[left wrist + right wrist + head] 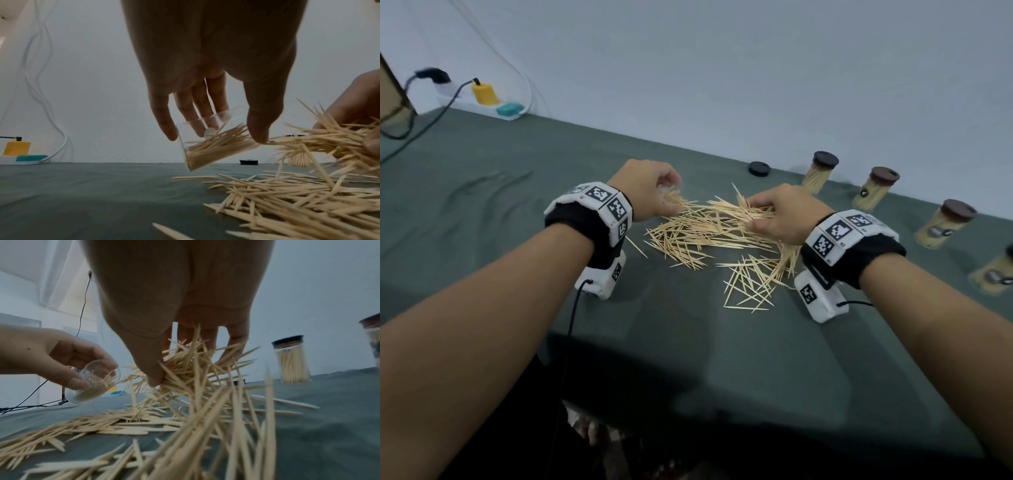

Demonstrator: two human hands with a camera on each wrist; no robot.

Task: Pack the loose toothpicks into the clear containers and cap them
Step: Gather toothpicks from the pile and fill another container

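Observation:
Loose toothpicks lie in a heap on the green cloth between my hands. My left hand grips a clear container, tilted with its mouth toward the heap and partly filled with toothpicks. The same container shows at the left of the right wrist view. My right hand pinches a bunch of toothpicks just above the heap, close to the container's mouth. A loose dark cap lies behind the heap.
Several capped, filled containers stand along the table's far right edge. A white power strip with a yellow plug and cables sits at the back left. The table drops off just in front of me.

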